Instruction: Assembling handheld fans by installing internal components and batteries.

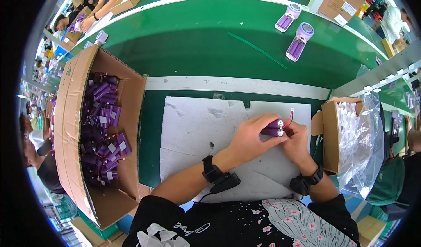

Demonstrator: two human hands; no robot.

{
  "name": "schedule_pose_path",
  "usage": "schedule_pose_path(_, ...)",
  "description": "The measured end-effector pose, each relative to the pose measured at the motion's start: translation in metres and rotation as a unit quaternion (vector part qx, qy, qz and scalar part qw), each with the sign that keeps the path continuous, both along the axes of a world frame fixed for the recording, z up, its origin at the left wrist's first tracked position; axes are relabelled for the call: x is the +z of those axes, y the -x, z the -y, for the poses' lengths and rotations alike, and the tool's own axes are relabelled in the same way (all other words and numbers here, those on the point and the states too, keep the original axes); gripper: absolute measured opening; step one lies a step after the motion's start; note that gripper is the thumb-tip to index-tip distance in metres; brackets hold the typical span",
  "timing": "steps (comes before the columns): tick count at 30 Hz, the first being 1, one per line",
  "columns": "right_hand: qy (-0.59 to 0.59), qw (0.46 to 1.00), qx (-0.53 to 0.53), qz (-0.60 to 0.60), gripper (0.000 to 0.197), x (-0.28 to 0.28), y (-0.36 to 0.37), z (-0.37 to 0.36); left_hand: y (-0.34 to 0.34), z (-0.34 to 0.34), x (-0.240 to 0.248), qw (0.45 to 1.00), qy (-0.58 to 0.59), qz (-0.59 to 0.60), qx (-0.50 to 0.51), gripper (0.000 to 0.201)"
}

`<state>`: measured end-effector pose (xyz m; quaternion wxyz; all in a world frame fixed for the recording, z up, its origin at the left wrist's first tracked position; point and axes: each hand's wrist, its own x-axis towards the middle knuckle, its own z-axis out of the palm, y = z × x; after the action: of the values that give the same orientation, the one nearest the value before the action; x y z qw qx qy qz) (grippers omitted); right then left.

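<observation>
**Purple battery pack held in both hands over the foam sheet**

Left hand point(251, 135) wrapped around the purple battery pack point(272, 128) from the near side, fingers curled over its body. Right hand point(297, 141) closed on the pack's end, thumb and fingertips pinching close to the metal cap and the red and black wires point(289, 119) that rise from it. Pack held just above the white foam sheet point(193, 128), toward its right edge, not resting on it. Black wristbands on both wrists.

To the left on the table point(153, 133), a large open cardboard box point(72, 115) heaped with more purple packs with wires. To the right, a smaller carton point(330, 137) lined with clear plastic and filled with small white pieces. Beyond the foam, on the green conveyor belt point(197, 45), two lilac handheld fans point(297, 41) lying well apart from the hands, plus a thin green strip point(256, 49).

Judged best handled thus: keep the pack steady in the left hand, work only with the right fingertips at the wire end, avoid tugging or kinking the leads, keep bare wire ends apart from the metal cap, stay over the foam in case of a slip.
</observation>
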<state>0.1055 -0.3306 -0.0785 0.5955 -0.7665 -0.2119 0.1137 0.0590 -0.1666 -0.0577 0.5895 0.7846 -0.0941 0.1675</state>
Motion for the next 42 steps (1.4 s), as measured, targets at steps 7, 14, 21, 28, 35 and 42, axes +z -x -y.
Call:
schedule_pose_path(7,0.044,0.998,0.025,-0.045,0.026,0.005,-0.001,0.004,0.001,-0.001,0.000,1.000,0.001,-0.001,0.004,0.049)
schedule_pose_path(14,0.049,0.998,0.013,-0.043,0.024,0.007,-0.001,0.003,0.001,-0.001,0.002,1.000,0.000,-0.011,0.000,0.049)
schedule_pose_path(21,0.051,0.998,0.009,-0.029,0.021,0.002,-0.001,0.004,0.000,0.000,0.001,1.000,0.001,-0.010,0.001,0.049)
schedule_pose_path(28,0.008,0.999,0.016,-0.029,0.020,0.007,0.001,0.001,0.001,-0.001,0.002,1.000,0.006,-0.016,-0.001,0.048)
schedule_pose_path(35,-0.023,0.995,0.055,-0.083,0.025,0.016,0.000,0.001,0.001,-0.001,0.001,1.000,0.011,-0.013,0.008,0.046)
schedule_pose_path(42,-0.047,0.990,0.086,-0.104,0.028,0.021,0.000,0.000,0.001,-0.001,0.000,1.000,0.006,-0.014,0.016,0.046)
